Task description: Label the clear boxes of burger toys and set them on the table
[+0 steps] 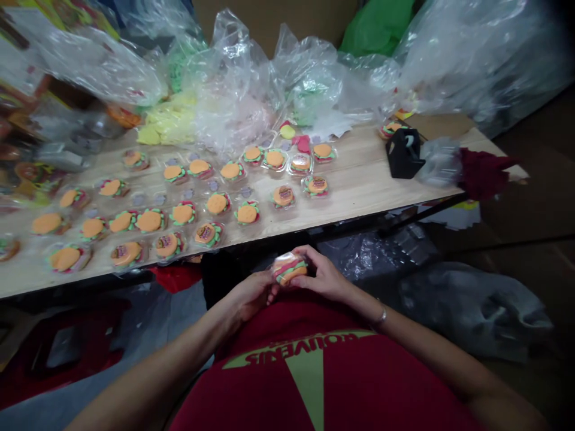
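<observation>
Orange burger (290,269) bridges left grip (257,290) and right grip (327,276).

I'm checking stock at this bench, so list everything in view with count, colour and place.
Held burger pack: one, orange, green and red, between both grips
Burger packs: over twenty, mainly orange and green, across the table
Table: one, pale wood, mid-view
Tape dispenser: one, black, table's right end
Cloth: one, dark red, right of the dispenser
Plastic bags: several, clear, table's back
Yellow pieces: count unclear, yellow, back left
Green bag: one, green, top
Floor bag: one, clear, lower right
Garment: one, dark red, on the person
Bracelet: one, silvery, right wrist
Left grip: one, bare, pack's left
Right grip: one, bare, pack's right
</observation>
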A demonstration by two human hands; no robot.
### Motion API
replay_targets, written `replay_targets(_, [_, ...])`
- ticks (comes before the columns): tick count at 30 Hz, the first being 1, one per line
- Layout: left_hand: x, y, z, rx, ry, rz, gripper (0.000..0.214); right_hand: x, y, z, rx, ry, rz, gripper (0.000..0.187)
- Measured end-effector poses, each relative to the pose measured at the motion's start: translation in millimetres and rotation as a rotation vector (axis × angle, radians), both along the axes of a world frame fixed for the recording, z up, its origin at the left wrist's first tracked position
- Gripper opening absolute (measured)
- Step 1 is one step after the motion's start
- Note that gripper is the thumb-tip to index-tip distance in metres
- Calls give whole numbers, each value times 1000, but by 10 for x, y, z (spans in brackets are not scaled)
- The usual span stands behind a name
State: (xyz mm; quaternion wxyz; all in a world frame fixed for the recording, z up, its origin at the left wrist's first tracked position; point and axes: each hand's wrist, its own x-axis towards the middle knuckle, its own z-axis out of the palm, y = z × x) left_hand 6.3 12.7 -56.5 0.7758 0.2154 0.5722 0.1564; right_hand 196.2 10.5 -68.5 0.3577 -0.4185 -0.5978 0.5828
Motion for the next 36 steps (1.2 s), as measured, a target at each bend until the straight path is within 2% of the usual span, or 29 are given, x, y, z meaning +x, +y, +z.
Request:
replay_targets(2, [23,-52,20,59,21,47,19,-40,-25,-55,-103,68,-66,44])
replay_targets(5, [65,-140,68,271,98,78,27,-68,-26,-122,-220,121,-157,37])
replay_targets(10, [80,-231,155,698,241,-110,26,-94,-35,-118,-324,160,-219,37])
replay_targets(15, [38,-212,162,879,285,-201,24,-100,-142,-27,-295,201,-200,36])
replay_targets(17, [14,-198,161,903,258,-224,24,-72,-176,1,-228,165,-196,38])
replay_targets(20, [-34,-194,173,827,175,-261,24,0,-201,31,-123,81,-232,47])
replay_targets(22, [-68,-207,191,770,133,-277,25,52,-203,47,-78,44,-241,38])
replay_targets(24, [-93,-232,215,758,108,-304,26,95,-203,57,-87,29,-231,26])
replay_targets(26, [-101,-264,240,756,87,-324,26,124,-206,58,-178,60,-227,25])
replay_targets(29, [-75,-305,271,657,-5,-241,17,148,-224,54,-314,133,-219,25])
replay_targets(32, [-30,-312,299,615,-17,-147,27,169,-247,80,-265,99,-210,26])
replay_targets(36, [10,-287,330,744,119,-221,17,197,-273,167,-161,7,-180,28])
